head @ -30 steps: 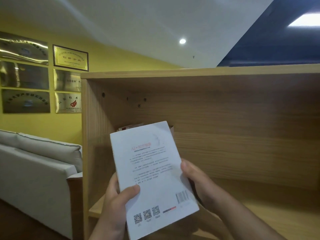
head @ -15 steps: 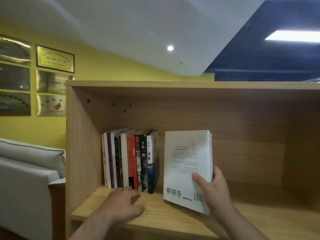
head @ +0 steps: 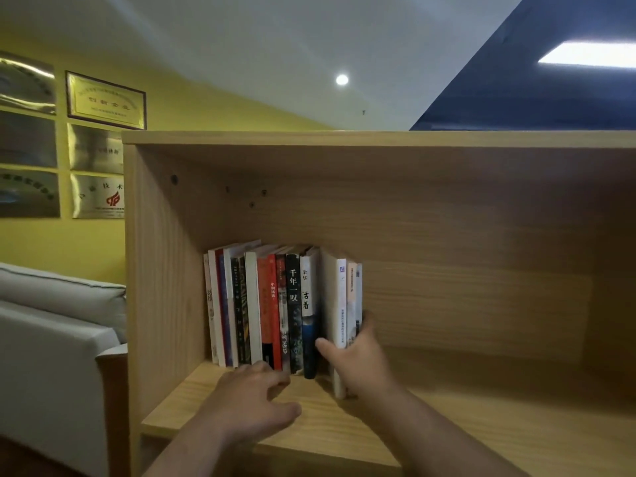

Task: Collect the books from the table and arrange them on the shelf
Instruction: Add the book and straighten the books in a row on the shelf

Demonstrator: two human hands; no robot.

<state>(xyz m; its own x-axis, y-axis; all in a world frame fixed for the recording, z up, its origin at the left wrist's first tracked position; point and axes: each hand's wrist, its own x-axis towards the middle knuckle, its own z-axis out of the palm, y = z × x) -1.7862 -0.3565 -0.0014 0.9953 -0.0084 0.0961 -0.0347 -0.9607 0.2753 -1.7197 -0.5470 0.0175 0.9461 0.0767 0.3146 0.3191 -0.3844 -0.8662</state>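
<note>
We find the right hand (head: 358,359) clamped on the pale books (head: 341,297), thumb on their left face and fingers curled round the right; the pale books stand upright on the shelf board (head: 481,428), just beside the row of books (head: 268,304) at the left end of the shelf; how many volumes the grip encloses we cannot tell. The left hand (head: 254,401) holds nothing, its fingers relaxed over the shelf board at the foot of the row; whether its fingertips touch the spines we cannot tell. We judge the following faults possible: the thumb lies in the gap between the pale books and the dark blue book (head: 309,346), so closing that gap could pinch it or drag the neighbour out on withdrawal; the pale books sit further forward than the row, so on release they could tip towards the front edge; nothing supports them on the right, so thin volumes could slump or slide flat along the board; a push from the left hand could skew the spines already set. The board is pale wood, smooth and level in appearance, with much free length to the right; the side wall (head: 155,270) braces the row on the left. Beyond the shelf we see a yellow wall with framed plaques (head: 105,99), a light grey sofa (head: 51,321), and a round ceiling light (head: 341,79); the table is not in view.
</note>
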